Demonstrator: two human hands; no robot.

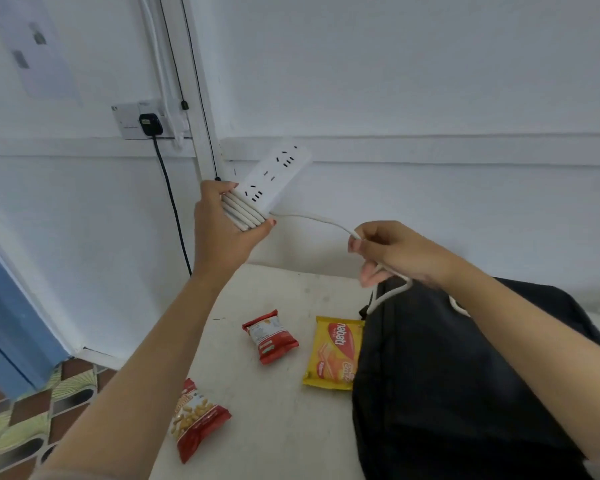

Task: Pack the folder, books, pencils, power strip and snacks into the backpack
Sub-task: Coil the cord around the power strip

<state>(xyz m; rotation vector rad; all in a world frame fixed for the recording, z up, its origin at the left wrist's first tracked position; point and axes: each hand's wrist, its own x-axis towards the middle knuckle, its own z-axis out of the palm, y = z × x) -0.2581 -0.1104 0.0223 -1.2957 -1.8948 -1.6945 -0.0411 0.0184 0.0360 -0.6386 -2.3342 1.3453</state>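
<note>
- Lying on the right side of the white table [284, 292], the black backpack [447, 375] reaches the table's far edge; I cannot tell if it is unzipped.
- The left hand [222, 230] is raised in front of the wall, its fingers and thumb curled round the lower end of the white power strip [274, 174], which tilts up to the right, sockets facing the camera.
- The right hand [395, 251] hovers above the backpack's top, pinching the strip's white cord [312, 218].
- Several turns of that cord are wound round the strip's held end; the free length runs to the right hand, then loops down onto the backpack.
- A yellow wafer packet [335, 353] lies on the table touching the backpack's left edge.
- A red peanut packet [196, 419] sits near the table's left edge.
- A smaller red snack packet [269, 336] lies just left of the yellow one.
</note>
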